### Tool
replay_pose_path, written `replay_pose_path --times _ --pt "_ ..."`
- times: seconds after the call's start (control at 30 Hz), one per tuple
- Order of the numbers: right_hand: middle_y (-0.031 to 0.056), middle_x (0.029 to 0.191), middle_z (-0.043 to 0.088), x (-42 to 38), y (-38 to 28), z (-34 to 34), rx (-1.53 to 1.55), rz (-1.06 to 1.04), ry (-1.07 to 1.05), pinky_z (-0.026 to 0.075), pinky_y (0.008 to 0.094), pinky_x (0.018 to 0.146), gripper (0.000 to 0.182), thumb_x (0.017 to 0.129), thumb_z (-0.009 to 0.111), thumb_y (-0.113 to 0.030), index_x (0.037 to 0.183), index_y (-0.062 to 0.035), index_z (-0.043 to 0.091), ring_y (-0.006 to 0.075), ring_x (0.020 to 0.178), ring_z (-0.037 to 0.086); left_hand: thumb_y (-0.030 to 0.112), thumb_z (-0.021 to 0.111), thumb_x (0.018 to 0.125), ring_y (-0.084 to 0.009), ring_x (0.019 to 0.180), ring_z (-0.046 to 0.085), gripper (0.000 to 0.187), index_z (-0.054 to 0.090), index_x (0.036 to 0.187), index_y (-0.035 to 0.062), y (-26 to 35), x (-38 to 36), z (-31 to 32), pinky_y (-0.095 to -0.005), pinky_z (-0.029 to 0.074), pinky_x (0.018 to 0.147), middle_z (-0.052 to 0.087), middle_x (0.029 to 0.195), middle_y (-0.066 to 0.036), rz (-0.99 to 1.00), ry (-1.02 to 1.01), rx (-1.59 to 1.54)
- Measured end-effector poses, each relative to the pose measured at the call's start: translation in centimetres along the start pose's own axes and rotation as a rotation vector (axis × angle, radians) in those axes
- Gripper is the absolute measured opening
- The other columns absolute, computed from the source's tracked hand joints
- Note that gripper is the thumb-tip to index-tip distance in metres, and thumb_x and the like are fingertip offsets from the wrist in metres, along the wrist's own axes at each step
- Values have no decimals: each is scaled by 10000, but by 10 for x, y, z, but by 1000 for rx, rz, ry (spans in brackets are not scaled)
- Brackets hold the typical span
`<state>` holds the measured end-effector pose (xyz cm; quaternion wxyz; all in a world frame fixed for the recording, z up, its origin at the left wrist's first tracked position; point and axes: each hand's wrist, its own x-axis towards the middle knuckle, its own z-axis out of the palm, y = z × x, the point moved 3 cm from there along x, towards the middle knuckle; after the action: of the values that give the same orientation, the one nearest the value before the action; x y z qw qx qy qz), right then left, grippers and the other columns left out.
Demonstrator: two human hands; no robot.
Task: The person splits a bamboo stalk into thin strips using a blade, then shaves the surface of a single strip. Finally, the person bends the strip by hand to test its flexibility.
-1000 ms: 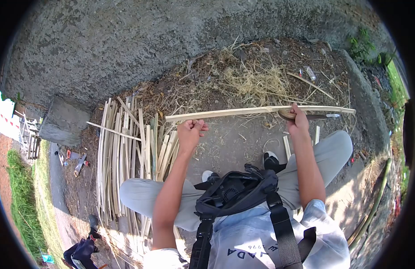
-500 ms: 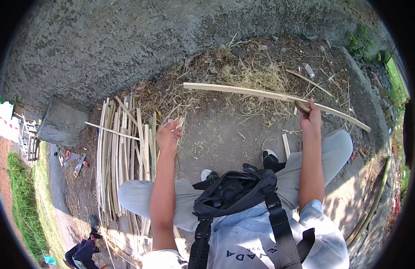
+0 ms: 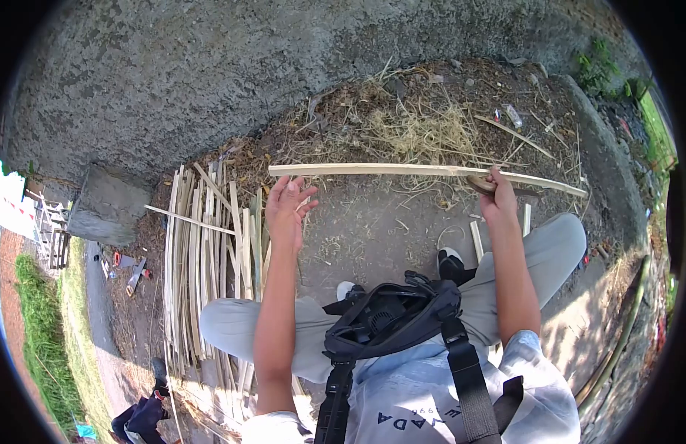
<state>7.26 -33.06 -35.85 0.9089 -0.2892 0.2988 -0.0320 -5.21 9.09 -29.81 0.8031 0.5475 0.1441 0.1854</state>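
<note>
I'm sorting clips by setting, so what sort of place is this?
Probably an outdoor work spot on bare ground: a rough wall runs alongside, a stack of pale strips lies on the dirt, and curly shavings are heaped near the wall.

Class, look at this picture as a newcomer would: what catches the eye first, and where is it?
First, probably, the long pale strip spanning the space ahead of the person, gripped in the right hand with a curved-handled tool, the open left hand near its other end. Next come the many similar strips piled by the left knee, and the tangle of straw-coloured shavings before the rough grey wall.
</note>
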Motion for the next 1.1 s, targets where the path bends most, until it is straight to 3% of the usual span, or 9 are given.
replay_pose_path --times 0.17,0.27,0.37,0.47,0.57,0.77,0.87,0.97,1.1 --pt "27 775 517 -5 3 5 -54 -3 -16 519 274 681 77 936 635 -62 916 -31 567 126 680 522 19 725 854 -260 957 676 608 398 1364 -29 24 -6 1 -331 599 704 454 1327 -160 308 133 182" --pt "1 740 505 -3 5 3 -59 17 -34 528 284 723 94 947 640 -109 905 -59 572 109 658 504 26 755 829 -232 959 662 666 402 1393 2 37 -11 4 -295 581 698 449 1355 -154 446 165 371" --pt "-8 726 503 -1 5 2 -52 38 -35 532 293 743 111 953 641 -132 887 -74 573 105 643 496 10 778 796 -219 1003 630 585 538 1327 48 50 -22 13 -282 559 699 443 1390 -143 687 238 564" --pt "-7 723 503 -2 5 2 -50 44 -33 534 300 747 116 950 642 -127 873 -76 572 108 638 494 4 790 766 -264 1041 603 385 700 1134 74 56 -23 11 -344 539 730 513 1333 -121 1090 222 996" --pt "0 731 496 -8 4 5 -70 30 -40 528 291 718 107 946 641 -103 880 -66 565 109 641 489 0 798 735 -304 1022 603 267 761 986 84 54 -24 10 -381 523 755 567 1277 -138 1175 184 1112" --pt "12 725 505 2 12 0 -137 20 -56 535 314 733 121 932 652 -91 861 -73 556 131 645 506 -45 764 735 -310 1002 605 202 748 909 56 53 -26 7 -381 527 772 619 1174 -129 1343 221 1272" --pt "13 714 502 6 14 0 -145 10 -38 547 345 745 136 930 655 -97 847 -78 549 142 637 508 -131 667 765 -252 1025 611 222 708 896 44 52 -23 4 -302 520 715 641 1131 -113 1317 209 1304" --pt "12 710 495 7 13 0 -128 14 17 554 363 740 134 932 650 -89 851 -76 544 144 629 504 -68 686 813 -221 917 637 99 666 865 14 49 -14 1 -309 537 755 652 1023 -120 1018 127 910" --pt "8 708 488 6 8 -1 -96 28 17 543 329 706 115 932 643 -71 874 -68 544 134 633 503 12 572 961 -127 786 636 77 630 914 -11 56 -3 -23 -257 531 717 689 884 -88 649 331 494"
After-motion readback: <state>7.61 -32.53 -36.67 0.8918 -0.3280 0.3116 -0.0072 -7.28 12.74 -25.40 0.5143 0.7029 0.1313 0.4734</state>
